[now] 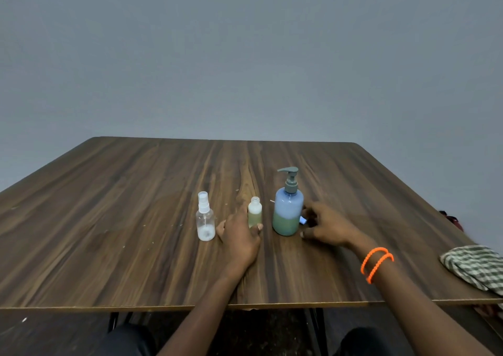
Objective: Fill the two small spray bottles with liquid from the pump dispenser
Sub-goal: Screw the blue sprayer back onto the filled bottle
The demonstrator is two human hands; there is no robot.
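Observation:
A blue pump dispenser (288, 211) with a grey pump head stands upright on the wooden table (136, 219), greenish liquid filling its lower part. Just left of it an uncapped small bottle (254, 211) holds pale liquid, and my left hand (241, 236) grips its lower half. Further left stands a clear small spray bottle (205, 217) with its white sprayer on and a little white liquid at the bottom. My right hand (325, 226) rests beside the dispenser's right side, fingers curled around a small white-blue piece (303, 221), probably the removed sprayer cap.
A green-and-white checked cloth (475, 267) lies at the table's right edge. A dark red object (451, 219) pokes out beyond that edge. Two orange bands circle my right wrist (377, 263). A plain grey wall stands behind the table.

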